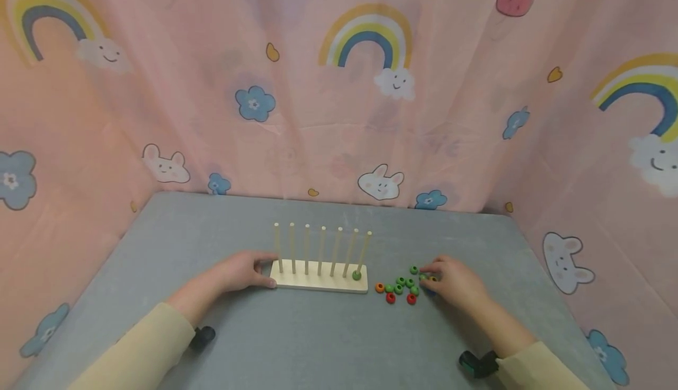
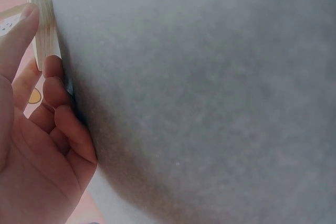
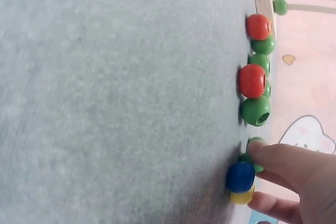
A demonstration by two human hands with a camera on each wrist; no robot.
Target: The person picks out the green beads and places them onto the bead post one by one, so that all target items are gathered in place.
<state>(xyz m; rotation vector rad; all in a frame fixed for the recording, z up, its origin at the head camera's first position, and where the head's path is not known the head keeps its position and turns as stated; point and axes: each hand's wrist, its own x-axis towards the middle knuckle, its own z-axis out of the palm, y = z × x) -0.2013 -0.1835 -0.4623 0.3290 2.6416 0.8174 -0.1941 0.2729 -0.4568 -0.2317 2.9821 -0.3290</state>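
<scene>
A pale wooden peg board (image 1: 318,284) with a row of several upright pegs stands on the table, one green bead (image 1: 356,275) at the foot of its rightmost peg. My left hand (image 1: 245,271) grips the board's left end, thumb at the front and index finger behind. In the left wrist view, the other fingers (image 2: 68,124) curl beside the board's end. To the right, my right hand (image 1: 454,281) reaches down among loose beads, pinching a green bead (image 3: 256,142) between thumb and finger. A blue bead (image 3: 241,177) and a yellow bead (image 3: 242,195) lie close under that hand.
Several green beads (image 1: 399,289), two red beads (image 1: 411,299) and an orange bead (image 1: 379,287) lie loose between the board and my right hand. A pink patterned curtain (image 1: 296,143) hangs around the back and sides of the grey table (image 1: 318,343).
</scene>
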